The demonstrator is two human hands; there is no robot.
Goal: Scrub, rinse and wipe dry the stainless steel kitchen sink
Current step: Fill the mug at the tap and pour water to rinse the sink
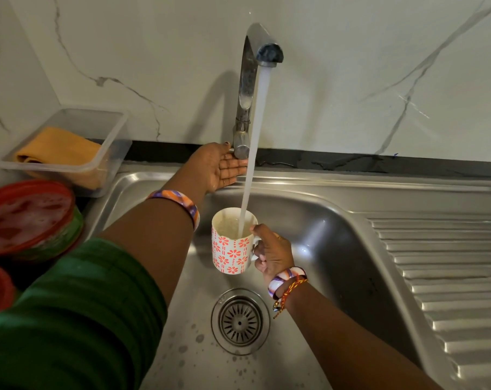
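sink (337,220) below you, suds specks near drain (240,320) | stage: rinse, likely | your right hand (272,256) grips mug (233,243) filling under tap (250,88) | left hand (219,167) flat-fingered at tap base | wipe-dry left

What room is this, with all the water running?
Most likely a kitchen. A stainless steel sink with a ridged draining board sits under a running tap, and the right hand holds a flowered mug under the water.
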